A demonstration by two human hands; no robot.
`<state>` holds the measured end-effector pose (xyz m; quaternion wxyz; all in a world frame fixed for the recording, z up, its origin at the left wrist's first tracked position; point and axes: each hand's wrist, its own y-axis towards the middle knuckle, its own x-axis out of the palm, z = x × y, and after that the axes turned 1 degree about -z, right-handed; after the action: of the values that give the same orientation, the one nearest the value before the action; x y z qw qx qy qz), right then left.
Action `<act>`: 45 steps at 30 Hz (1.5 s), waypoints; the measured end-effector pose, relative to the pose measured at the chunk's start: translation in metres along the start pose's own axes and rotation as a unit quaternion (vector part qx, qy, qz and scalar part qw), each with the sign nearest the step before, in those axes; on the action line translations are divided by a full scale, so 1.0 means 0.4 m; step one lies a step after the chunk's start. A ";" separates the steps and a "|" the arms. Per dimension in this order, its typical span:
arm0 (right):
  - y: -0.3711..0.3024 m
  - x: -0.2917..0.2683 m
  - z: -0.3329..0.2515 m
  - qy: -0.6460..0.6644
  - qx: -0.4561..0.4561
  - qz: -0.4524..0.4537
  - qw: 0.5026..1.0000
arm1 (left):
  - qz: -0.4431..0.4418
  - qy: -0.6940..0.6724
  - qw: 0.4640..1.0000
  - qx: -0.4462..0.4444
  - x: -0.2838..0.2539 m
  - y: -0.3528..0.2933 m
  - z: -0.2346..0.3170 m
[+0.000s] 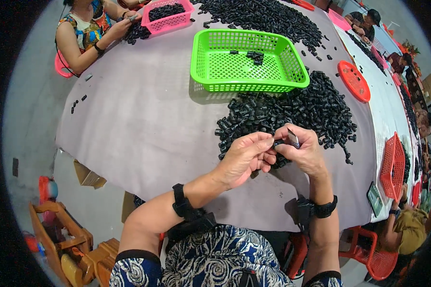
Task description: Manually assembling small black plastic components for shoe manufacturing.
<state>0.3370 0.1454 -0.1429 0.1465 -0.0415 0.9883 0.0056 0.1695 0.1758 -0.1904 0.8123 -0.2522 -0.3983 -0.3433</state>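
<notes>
My left hand (pixel 246 160) is closed, its thumb and forefinger pinching a small black cylindrical part (pixel 278 142). Right beside it, my right hand (pixel 305 152) grips a small knife (pixel 293 138), its flat blade showing between thumb and forefinger. The fingertips of both hands meet around the black part, partly hiding it. Beneath and beyond the hands spreads a pile of similar black parts (pixel 321 103) on the grey-covered table (pixel 143 105). A bright green perforated basket (pixel 250 87) stands at the far side of this pile, with several black parts in it.
A larger heap of black parts (pixel 268 19) covers the far table. A co-worker (pixel 88 33) sits at far left by a pink basket (pixel 167 21). To the right are a red oval lid (pixel 354 81) and a tilted red basket (pixel 391 167). Wooden furniture (pixel 64 239) stands lower left.
</notes>
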 end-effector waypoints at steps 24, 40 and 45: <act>-0.018 0.020 0.077 0.220 0.061 0.038 0.973 | 0.029 -0.012 0.998 -0.047 -0.007 -0.004 -0.009; -0.021 0.031 0.067 0.182 0.040 0.038 0.982 | -0.005 -0.034 0.998 -0.059 -0.008 -0.003 -0.010; -0.017 0.039 0.062 0.198 0.051 0.072 0.976 | 0.014 0.007 0.998 -0.057 0.002 -0.008 -0.006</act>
<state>0.3301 0.1378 -0.1711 -0.0508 0.0373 0.9971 -0.0424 0.1686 0.1719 -0.1906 0.8044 -0.3009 -0.3686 -0.3558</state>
